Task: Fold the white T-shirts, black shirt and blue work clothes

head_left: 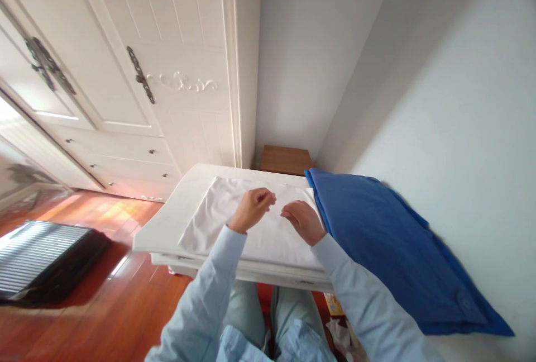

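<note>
Cloth point(272, 234) on white table point(171, 214), long axis running left-right.

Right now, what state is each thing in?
Left hand: fingers curled, grip unclear
Right hand: fingers curled, grip unclear
White cloth: spread out, slightly wrinkled
Blue cloth: spread out, edges layered
Wardrobe doors: closed
Wardrobe drawers: closed
Sleeves: down to the wrists

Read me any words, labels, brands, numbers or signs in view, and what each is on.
No readable text anywhere.
Yellow packet below the table: any print is too small and blurred.
Blue cloth: round mark, no letters legible.
White cloth: none seen.
</note>
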Action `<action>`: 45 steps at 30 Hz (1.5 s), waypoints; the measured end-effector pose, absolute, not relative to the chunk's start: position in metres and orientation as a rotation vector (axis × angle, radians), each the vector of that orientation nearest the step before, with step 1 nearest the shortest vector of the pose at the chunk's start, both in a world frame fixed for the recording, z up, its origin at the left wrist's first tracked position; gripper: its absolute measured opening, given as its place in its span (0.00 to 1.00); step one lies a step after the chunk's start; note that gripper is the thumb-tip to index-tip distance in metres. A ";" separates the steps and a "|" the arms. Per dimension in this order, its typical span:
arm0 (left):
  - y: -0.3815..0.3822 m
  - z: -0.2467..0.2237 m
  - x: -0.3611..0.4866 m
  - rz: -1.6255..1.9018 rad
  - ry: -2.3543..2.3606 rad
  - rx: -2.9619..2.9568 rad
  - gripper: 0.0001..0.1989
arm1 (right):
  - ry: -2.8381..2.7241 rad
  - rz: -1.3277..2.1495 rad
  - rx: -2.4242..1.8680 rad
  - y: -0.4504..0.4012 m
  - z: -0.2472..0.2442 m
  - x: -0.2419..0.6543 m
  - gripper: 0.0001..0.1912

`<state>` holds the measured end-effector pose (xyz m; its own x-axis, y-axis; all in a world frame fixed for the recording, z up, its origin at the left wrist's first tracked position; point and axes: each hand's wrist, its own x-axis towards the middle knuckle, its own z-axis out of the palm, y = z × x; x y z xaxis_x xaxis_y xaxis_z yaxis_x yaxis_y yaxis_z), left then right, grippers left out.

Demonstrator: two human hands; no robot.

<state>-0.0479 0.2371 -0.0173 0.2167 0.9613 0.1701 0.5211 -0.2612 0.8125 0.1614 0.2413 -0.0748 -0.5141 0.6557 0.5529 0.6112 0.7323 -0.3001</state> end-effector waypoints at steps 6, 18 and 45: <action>0.150 -0.014 -0.025 1.018 1.031 1.430 0.14 | -2.149 0.073 -0.703 0.171 -0.034 0.169 0.11; 0.108 -0.002 -0.019 0.953 0.918 1.474 0.09 | -2.180 0.155 -0.654 0.130 -0.032 0.189 0.12; 0.088 -0.029 0.011 0.655 0.816 1.918 0.09 | -1.572 1.593 -1.081 0.084 -0.070 0.222 0.28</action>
